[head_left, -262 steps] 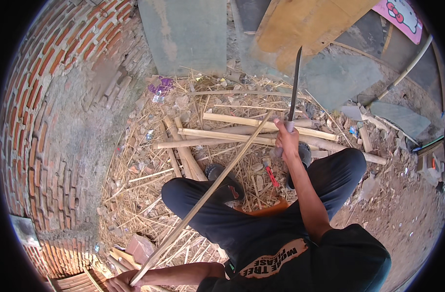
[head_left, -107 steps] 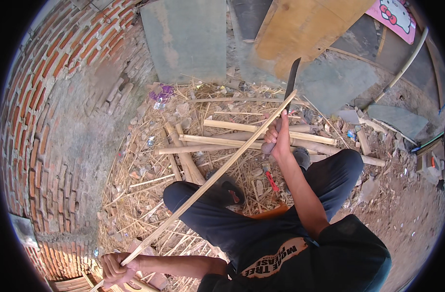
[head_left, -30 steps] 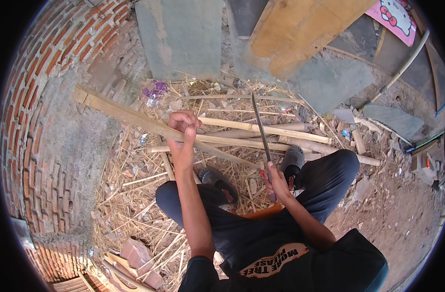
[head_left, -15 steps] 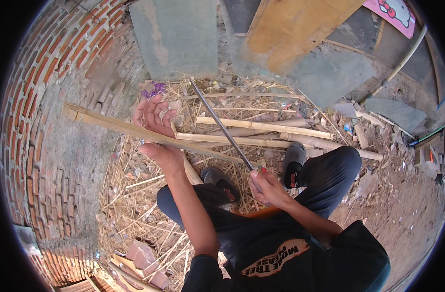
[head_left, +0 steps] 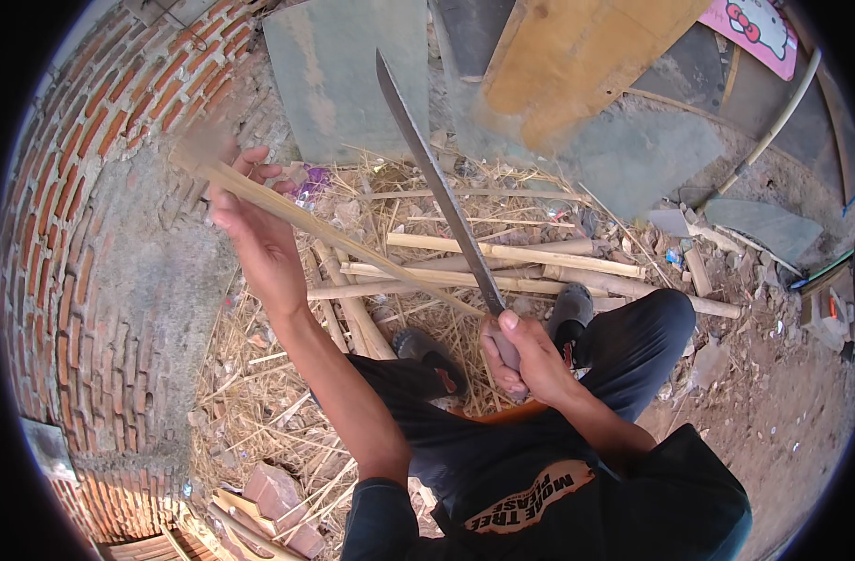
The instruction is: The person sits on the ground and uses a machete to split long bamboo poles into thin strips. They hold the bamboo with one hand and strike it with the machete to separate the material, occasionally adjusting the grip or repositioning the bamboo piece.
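My left hand [head_left: 266,248] is raised on the left, fingers curled around a long, flat bamboo strip [head_left: 352,245]. The strip slants down to the right, its low end close to my right hand [head_left: 532,353]. Its upper end is blurred by motion in front of the brick wall. In my right hand is the handle of a machete [head_left: 441,187], gripped between my knees. The long dark blade points up and away, passing in front of bamboo pieces on the ground.
Split bamboo lengths [head_left: 539,257] lie beyond my feet on straw, shavings and rubble. A brick wall [head_left: 91,280] rises at left. Grey sheets [head_left: 348,93] and a tan board [head_left: 577,65] are at the far side. A pinkish brick block [head_left: 282,496] sits at lower left.
My left hand has moved left and closed more around the bamboo strip, which tilts more steeply. The machete blade has swung upward and nearer in my right hand.
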Action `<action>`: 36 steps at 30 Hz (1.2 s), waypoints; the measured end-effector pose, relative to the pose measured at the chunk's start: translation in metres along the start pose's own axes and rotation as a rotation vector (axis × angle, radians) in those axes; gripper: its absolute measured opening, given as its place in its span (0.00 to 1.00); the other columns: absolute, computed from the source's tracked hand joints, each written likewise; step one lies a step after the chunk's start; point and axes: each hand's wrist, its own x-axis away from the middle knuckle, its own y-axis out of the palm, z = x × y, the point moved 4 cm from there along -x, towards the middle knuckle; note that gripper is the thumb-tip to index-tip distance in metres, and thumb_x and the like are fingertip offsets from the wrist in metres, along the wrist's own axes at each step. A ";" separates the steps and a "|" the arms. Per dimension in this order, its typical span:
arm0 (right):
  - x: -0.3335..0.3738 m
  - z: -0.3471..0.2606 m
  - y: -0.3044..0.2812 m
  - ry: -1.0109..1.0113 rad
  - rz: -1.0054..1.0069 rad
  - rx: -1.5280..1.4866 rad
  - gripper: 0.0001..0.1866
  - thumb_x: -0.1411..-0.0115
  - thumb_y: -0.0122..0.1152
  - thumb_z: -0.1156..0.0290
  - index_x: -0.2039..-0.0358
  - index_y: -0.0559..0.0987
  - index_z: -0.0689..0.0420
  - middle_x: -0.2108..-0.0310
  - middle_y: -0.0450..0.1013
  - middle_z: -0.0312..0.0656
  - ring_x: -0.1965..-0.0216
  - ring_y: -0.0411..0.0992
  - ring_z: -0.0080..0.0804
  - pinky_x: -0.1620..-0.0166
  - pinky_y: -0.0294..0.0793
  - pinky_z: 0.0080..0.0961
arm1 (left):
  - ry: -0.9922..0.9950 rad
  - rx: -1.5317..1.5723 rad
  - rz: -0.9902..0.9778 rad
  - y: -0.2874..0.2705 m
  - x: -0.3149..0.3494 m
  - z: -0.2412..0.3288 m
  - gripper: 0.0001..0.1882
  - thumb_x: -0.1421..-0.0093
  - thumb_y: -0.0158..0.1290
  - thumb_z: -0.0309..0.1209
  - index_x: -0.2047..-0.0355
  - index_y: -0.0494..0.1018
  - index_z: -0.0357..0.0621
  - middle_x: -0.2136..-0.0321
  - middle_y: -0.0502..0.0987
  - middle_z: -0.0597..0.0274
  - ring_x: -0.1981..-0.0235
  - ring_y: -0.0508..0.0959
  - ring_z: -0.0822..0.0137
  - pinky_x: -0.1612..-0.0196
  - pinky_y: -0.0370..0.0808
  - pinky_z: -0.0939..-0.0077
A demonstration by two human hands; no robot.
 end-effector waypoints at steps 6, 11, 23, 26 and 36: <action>0.004 -0.052 0.043 -0.129 -0.076 -0.007 0.30 0.27 0.41 0.40 0.65 0.66 0.59 0.86 0.60 0.34 0.88 0.56 0.17 0.85 0.57 0.16 | 0.039 -0.035 -0.126 0.020 -0.025 0.029 0.19 0.33 0.59 0.32 0.45 0.73 0.36 0.56 0.77 0.61 0.55 0.76 0.69 0.50 0.73 0.72; 0.011 -0.088 0.068 -0.245 -0.101 -0.009 0.25 0.24 0.42 0.47 0.66 0.67 0.58 0.83 0.61 0.33 0.85 0.57 0.17 0.82 0.58 0.17 | -0.029 0.014 -0.193 0.050 -0.041 0.049 0.21 0.36 0.63 0.29 0.46 0.72 0.33 0.59 0.78 0.61 0.57 0.77 0.71 0.51 0.74 0.75; -0.002 -0.088 0.072 -0.212 -0.096 -0.098 0.25 0.24 0.41 0.47 0.67 0.65 0.58 0.83 0.60 0.32 0.86 0.56 0.16 0.82 0.58 0.18 | 0.092 0.001 -0.199 0.062 -0.042 0.061 0.23 0.41 0.67 0.26 0.48 0.73 0.32 0.60 0.79 0.60 0.58 0.78 0.70 0.51 0.74 0.74; -0.005 -0.090 0.070 -0.184 -0.089 -0.042 0.25 0.24 0.38 0.46 0.66 0.65 0.57 0.84 0.60 0.33 0.86 0.56 0.17 0.82 0.58 0.18 | 0.135 -0.067 -0.191 0.060 -0.042 0.060 0.23 0.42 0.68 0.26 0.48 0.74 0.32 0.61 0.79 0.60 0.58 0.78 0.69 0.52 0.75 0.74; -0.013 0.009 -0.007 0.300 0.139 -0.123 0.27 0.27 0.44 0.41 0.68 0.66 0.54 0.86 0.54 0.29 0.89 0.52 0.17 0.83 0.54 0.19 | 0.072 -0.115 -0.158 0.037 -0.033 0.059 0.24 0.39 0.66 0.32 0.44 0.74 0.38 0.57 0.82 0.60 0.54 0.80 0.70 0.48 0.76 0.72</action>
